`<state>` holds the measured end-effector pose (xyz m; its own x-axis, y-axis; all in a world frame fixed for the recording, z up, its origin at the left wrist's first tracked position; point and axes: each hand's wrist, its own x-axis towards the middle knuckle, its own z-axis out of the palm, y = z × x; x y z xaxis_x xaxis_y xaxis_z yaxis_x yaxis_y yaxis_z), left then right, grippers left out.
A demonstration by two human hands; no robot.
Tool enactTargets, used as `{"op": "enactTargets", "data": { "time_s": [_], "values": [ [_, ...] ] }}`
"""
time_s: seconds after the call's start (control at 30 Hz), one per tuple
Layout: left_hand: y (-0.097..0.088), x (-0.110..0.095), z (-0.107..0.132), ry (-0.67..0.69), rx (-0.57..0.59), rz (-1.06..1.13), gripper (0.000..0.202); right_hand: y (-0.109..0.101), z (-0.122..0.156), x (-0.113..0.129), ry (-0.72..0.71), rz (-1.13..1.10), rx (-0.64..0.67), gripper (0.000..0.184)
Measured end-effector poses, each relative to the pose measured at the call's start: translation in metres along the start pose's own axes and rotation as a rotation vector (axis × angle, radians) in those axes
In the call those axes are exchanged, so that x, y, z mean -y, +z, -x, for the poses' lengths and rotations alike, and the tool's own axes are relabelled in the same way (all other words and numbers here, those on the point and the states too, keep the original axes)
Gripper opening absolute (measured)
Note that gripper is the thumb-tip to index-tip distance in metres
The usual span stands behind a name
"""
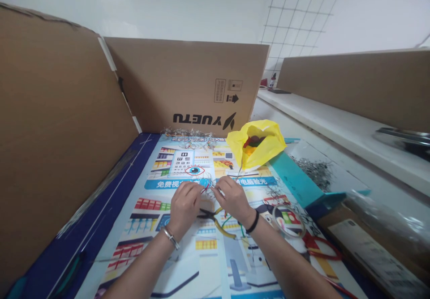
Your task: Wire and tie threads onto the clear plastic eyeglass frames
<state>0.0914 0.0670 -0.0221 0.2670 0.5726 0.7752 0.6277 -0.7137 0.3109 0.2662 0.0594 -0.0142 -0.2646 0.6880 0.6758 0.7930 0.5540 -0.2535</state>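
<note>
My left hand [184, 206] and my right hand [232, 197] meet over a printed poster [188, 254] on the table. Both are closed in a pinch on a small tangle of thin wire [208, 185] held between the fingertips. A thin strand rises from it toward the yellow bag [257, 143]. Pliers with yellow handles [215, 220] lie on the poster just below my hands. A silver bracelet is on my left wrist, a black band on my right.
Cardboard walls stand at the left [57, 133] and back [188, 84]. A teal box lid [309, 173] holds several metal bits. A coil of clear wire [289, 220] and red wire [319, 247] lie at the right. Finished wire pieces [188, 134] line the back edge.
</note>
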Motion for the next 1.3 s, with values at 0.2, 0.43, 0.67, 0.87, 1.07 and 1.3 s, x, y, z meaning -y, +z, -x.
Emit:
{"op": "enactTargets", "data": {
  "time_s": [0.2, 0.43, 0.67, 0.87, 1.07, 1.3],
  "values": [
    [0.0013, 0.0023, 0.0015, -0.030, 0.019, -0.001, 0.015, -0.0002, 0.0000, -0.0014, -0.020, -0.023, -0.024, 0.012],
    [0.0009, 0.0036, 0.0002, -0.029, -0.017, 0.023, 0.013, -0.0003, -0.0011, -0.0015, -0.019, -0.047, -0.056, 0.010],
    [0.0001, 0.0045, -0.0015, -0.070, -0.032, 0.036, 0.012, -0.0009, -0.0009, -0.0020, -0.019, -0.076, -0.060, 0.010],
    [0.0007, 0.0047, -0.0011, -0.067, -0.060, 0.041, 0.012, -0.0008, -0.0008, -0.0010, -0.023, -0.113, -0.051, 0.010],
    [-0.0017, 0.0044, -0.0030, -0.120, -0.057, 0.030, 0.018, -0.0011, -0.0015, -0.0017, 0.054, -0.147, -0.062, 0.012],
    [-0.0035, 0.0085, -0.0027, -0.036, 0.029, 0.005, 0.022, -0.0012, -0.0027, -0.0026, 0.076, -0.198, -0.080, 0.011]
  ]
}}
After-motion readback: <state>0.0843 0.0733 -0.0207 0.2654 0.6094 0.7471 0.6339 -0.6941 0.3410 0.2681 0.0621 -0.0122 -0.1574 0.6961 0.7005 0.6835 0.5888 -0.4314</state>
